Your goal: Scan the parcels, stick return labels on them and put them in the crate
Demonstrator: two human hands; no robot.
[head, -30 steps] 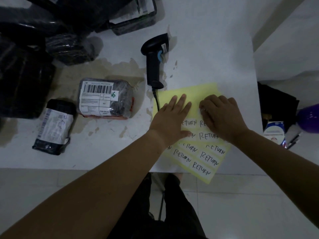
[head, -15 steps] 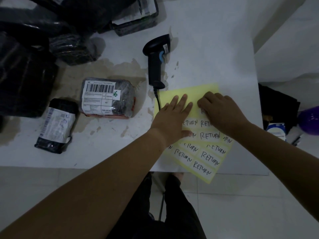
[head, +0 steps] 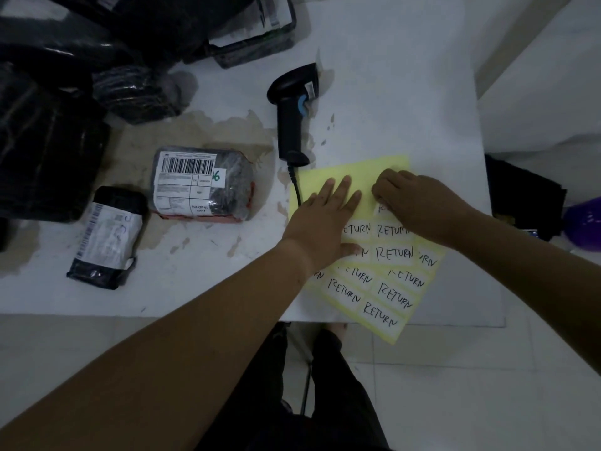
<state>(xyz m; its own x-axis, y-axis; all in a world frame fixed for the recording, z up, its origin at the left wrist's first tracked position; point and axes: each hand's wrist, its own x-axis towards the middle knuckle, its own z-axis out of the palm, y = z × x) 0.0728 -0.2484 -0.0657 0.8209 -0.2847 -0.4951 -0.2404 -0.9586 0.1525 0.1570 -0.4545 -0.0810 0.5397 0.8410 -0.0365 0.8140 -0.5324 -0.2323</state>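
A yellow sheet [head: 335,177] of white RETURN labels lies at the table's front right, its lower corner over the edge. My left hand [head: 325,222] presses flat on the sheet with straight fingers. My right hand [head: 413,203] has its fingers curled at a label [head: 382,208] near the sheet's top row, picking at its corner. A grey wrapped parcel [head: 201,183] with a barcode label lies left of the sheet. A smaller black parcel [head: 104,237] lies further left. The black barcode scanner [head: 292,115] lies above the sheet.
Several black-wrapped parcels [head: 48,148] pile up at the back left. A dark crate [head: 257,47] stands at the back. The white table [head: 406,76] has worn brown patches. A black bag [head: 523,196] and a purple object [head: 585,222] sit off the right edge.
My right hand's fingertips have shifted slightly left and up along the sheet to a top label. My left hand stays pressed on the sheet.
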